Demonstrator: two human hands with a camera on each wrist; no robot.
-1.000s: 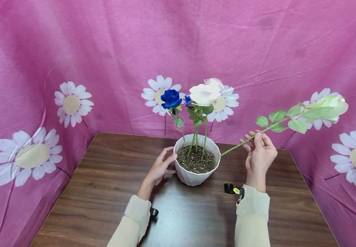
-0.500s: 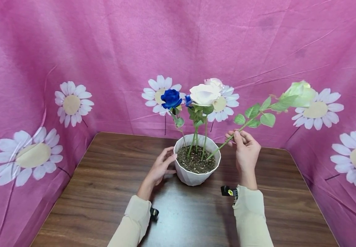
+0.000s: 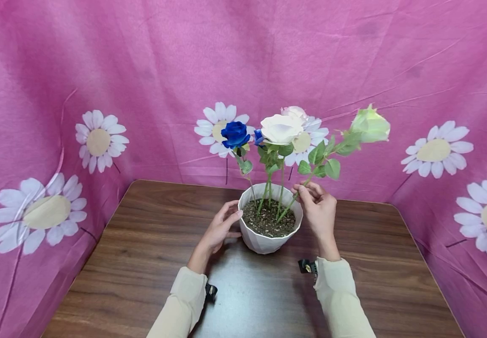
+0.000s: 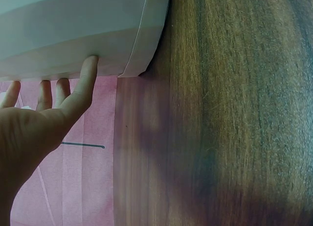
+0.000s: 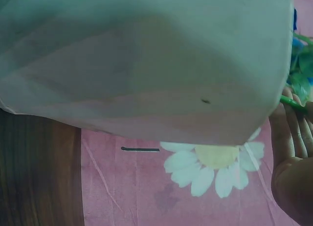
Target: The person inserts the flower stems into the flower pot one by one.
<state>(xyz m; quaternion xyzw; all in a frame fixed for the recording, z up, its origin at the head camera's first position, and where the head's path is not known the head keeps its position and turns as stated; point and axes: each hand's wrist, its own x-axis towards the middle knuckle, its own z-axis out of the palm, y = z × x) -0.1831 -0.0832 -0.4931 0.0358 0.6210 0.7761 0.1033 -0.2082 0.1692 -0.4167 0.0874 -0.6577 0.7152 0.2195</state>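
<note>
A white faceted flowerpot (image 3: 264, 244) full of dark soil stands on the table. My left hand (image 3: 222, 227) rests on its left side, fingertips touching the outer wall, as the left wrist view shows too. At the pot's right rim, my right hand (image 3: 320, 209) pinches the green stem of a pale green rose (image 3: 370, 124) between thumb and fingers. That rose leans right, its stem's lower end at the soil. A blue rose (image 3: 235, 135), a white rose (image 3: 281, 129) and a pink rose (image 3: 295, 113) stand in the pot, with a second blue rose (image 3: 258, 137) partly hidden behind the white one.
The brown wooden table (image 3: 142, 244) carries the pot near its back edge. Behind and at both sides hangs a pink cloth (image 3: 163, 70) printed with large daisies. Each sleeve has a dark wrist camera (image 3: 306, 266) at its cuff.
My right hand has moved left with the pale green rose, tilting it more upright and bringing its stem's end from the pot's rim into the pot. My left hand has stayed in place.
</note>
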